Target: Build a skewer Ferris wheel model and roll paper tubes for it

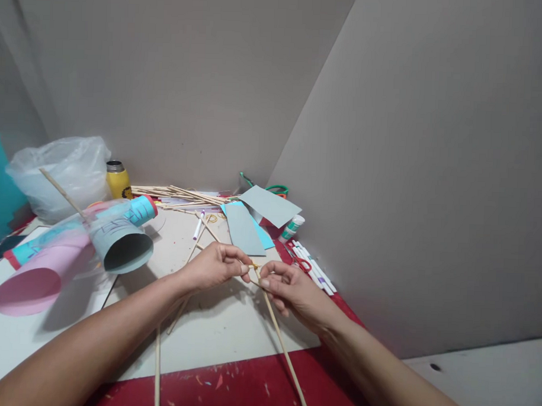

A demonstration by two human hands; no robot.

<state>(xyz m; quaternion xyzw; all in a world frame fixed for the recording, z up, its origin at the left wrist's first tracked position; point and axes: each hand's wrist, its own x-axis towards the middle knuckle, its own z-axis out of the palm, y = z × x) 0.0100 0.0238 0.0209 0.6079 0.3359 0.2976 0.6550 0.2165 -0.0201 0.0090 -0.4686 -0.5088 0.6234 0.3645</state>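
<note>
My left hand (218, 265) and my right hand (290, 286) meet above the white work board (222, 331). Both pinch at the spot where thin wooden sticks (284, 345) cross. A small yellowish band or tie (253, 266) sits at that crossing between my fingertips. One stick runs from the crossing down toward the near edge. Other sticks (178, 309) pass under my left wrist and lie on the board.
Rolled paper tubes in pink (41, 272) and grey-blue (121, 242) lie at the left. A plastic bag (61, 172), a yellow bottle (117, 180), a stick pile (182, 195), grey-blue paper sheets (246, 229), a glue bottle (292, 227), scissors (302, 263) and markers (319, 276) crowd the back. Cardboard walls enclose the corner.
</note>
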